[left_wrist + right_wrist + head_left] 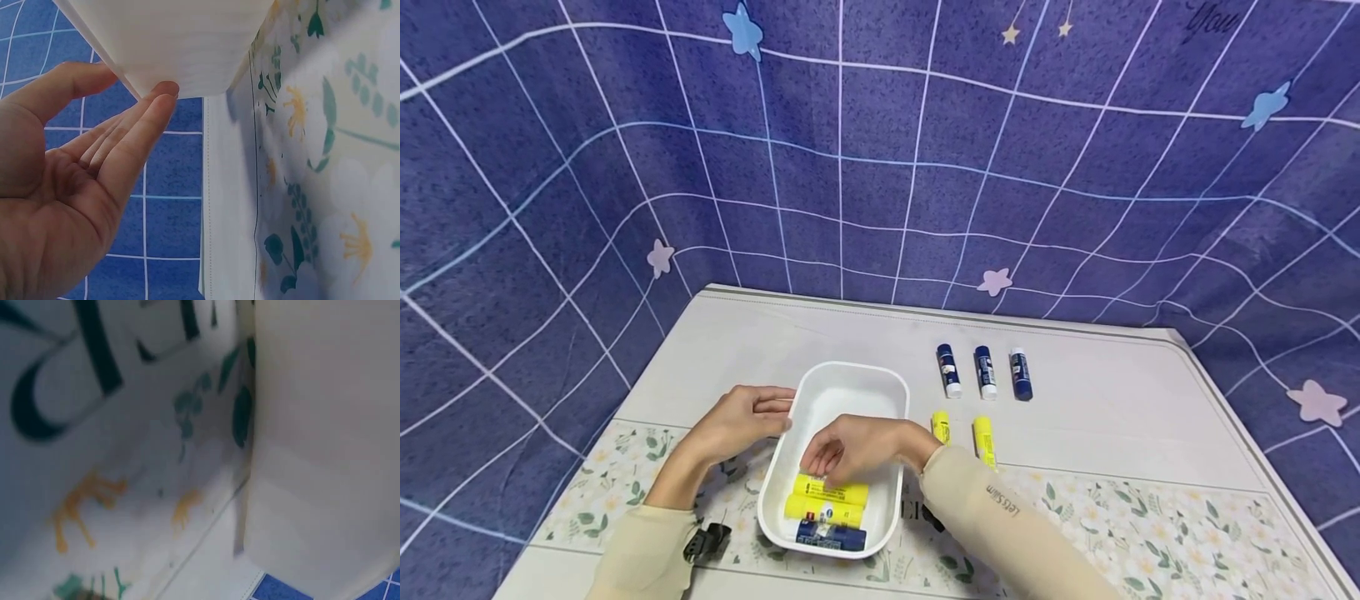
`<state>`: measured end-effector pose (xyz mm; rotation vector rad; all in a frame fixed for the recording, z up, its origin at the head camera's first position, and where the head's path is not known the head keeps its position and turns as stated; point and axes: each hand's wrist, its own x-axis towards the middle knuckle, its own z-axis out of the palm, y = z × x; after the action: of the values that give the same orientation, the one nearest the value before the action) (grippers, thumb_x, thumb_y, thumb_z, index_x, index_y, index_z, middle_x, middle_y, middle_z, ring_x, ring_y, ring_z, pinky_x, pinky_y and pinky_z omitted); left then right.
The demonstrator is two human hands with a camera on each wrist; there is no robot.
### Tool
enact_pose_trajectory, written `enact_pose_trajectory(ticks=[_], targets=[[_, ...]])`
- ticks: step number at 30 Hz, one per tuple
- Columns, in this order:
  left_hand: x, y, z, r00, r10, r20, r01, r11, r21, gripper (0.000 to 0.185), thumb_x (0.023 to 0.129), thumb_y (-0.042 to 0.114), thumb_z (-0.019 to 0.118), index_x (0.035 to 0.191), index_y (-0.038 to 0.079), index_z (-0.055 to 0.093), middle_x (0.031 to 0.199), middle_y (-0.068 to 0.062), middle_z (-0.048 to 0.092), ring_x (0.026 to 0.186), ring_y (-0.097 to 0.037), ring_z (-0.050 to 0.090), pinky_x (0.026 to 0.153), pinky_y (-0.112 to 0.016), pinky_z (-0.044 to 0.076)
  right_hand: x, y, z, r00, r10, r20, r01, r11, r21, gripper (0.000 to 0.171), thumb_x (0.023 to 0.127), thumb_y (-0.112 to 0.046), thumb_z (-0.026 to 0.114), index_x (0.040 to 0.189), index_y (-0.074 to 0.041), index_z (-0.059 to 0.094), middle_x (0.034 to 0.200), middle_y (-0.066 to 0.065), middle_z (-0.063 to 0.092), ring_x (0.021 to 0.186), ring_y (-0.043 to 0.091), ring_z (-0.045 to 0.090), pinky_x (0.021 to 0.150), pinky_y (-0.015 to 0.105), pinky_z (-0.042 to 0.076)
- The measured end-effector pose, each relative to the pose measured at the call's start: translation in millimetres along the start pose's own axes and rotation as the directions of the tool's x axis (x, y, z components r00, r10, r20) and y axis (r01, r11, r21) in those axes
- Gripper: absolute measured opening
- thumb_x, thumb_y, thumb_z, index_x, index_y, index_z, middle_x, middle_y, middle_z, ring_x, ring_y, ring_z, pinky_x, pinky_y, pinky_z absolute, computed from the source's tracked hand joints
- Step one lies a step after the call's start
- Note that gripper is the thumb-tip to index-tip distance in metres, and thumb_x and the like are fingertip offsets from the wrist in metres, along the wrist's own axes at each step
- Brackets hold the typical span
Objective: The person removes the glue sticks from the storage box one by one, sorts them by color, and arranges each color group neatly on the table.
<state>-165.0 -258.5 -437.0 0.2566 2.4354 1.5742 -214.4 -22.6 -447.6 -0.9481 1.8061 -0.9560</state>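
Note:
A white plastic tray (pixel 850 387) stands in front of me. Inside its near half, two yellow glue sticks, the farther one (pixel 850 493) and the middle one (pixel 823 510), lie crosswise beside a dark blue glue stick (pixel 831 536). My right hand (pixel 857 447) reaches over the right rim, its curled fingers and thumb pinching the farther yellow glue stick. The right wrist view shows only the tray's outer wall (pixel 325 437), without the hand. At the left rim my left hand (pixel 81 169) touches the outer wall with nearly straight fingers, its thumb at the edge.
Beyond the tray to the right, three blue glue sticks (pixel 949 371) stand in a row. Two yellow glue sticks (pixel 984 442) are nearer, one partly behind my right forearm. A floral mat (pixel 1150 533) covers the table's near part. A purple-blue curtain (pixel 880 183) hangs behind the table.

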Motion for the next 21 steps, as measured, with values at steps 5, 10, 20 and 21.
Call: enact_pose_trajectory(ticks=[5, 10, 20, 21], targets=[[-0.2, -0.4, -0.5, 1.0, 0.006, 0.006, -0.006, 1.0, -0.011, 0.053, 0.099, 0.006, 0.064, 0.146, -0.012, 0.05, 0.136, -0.032, 0.064, 0.125, -0.042, 0.066, 0.092, -0.031, 0.064, 3, 1, 4, 1.0, 0.004, 0.003, -0.004, 1.0, -0.03, 0.032, 0.085, 0.0, 0.08, 0.117, -0.005, 0.074, 0.1, -0.003, 0.073, 0.091, 0.004, 0.066, 0.086, 0.014, 0.056], [-0.6, -0.6, -1.6, 1.0, 0.005, 0.006, -0.005, 1.0, -0.009, 0.052, 0.099, 0.006, 0.064, 0.145, -0.012, 0.05, 0.136, -0.031, 0.064, 0.124, -0.042, 0.066, 0.091, -0.031, 0.064, 6, 0, 8, 1.0, -0.001, -0.018, 0.0, 0.996, -0.086, 0.031, 0.085, -0.001, 0.081, 0.115, -0.007, 0.074, 0.096, -0.006, 0.072, 0.088, 0.002, 0.065, 0.085, 0.013, 0.056], [-1.6, 0.8, -1.0, 1.0, 0.005, 0.005, -0.005, 1.0, -0.006, 0.052, 0.099, 0.007, 0.064, 0.145, -0.012, 0.05, 0.135, -0.031, 0.065, 0.124, -0.042, 0.066, 0.091, -0.031, 0.064, 9, -1, 12, 0.998, -0.035, -0.051, 0.024, 0.979, -0.203, 0.025, 0.086, -0.006, 0.083, 0.109, -0.01, 0.076, 0.089, -0.009, 0.068, 0.083, -0.001, 0.062, 0.08, 0.012, 0.055], [-1.4, 0.9, -0.9, 1.0, 0.007, 0.006, -0.007, 1.0, -0.006, 0.052, 0.099, 0.007, 0.064, 0.145, -0.012, 0.05, 0.135, -0.031, 0.064, 0.124, -0.042, 0.066, 0.091, -0.03, 0.064, 9, -1, 13, 0.998, -0.037, -0.054, 0.025, 0.979, -0.203, 0.025, 0.085, -0.005, 0.083, 0.108, -0.01, 0.076, 0.089, -0.009, 0.068, 0.082, -0.001, 0.061, 0.08, 0.012, 0.055]])
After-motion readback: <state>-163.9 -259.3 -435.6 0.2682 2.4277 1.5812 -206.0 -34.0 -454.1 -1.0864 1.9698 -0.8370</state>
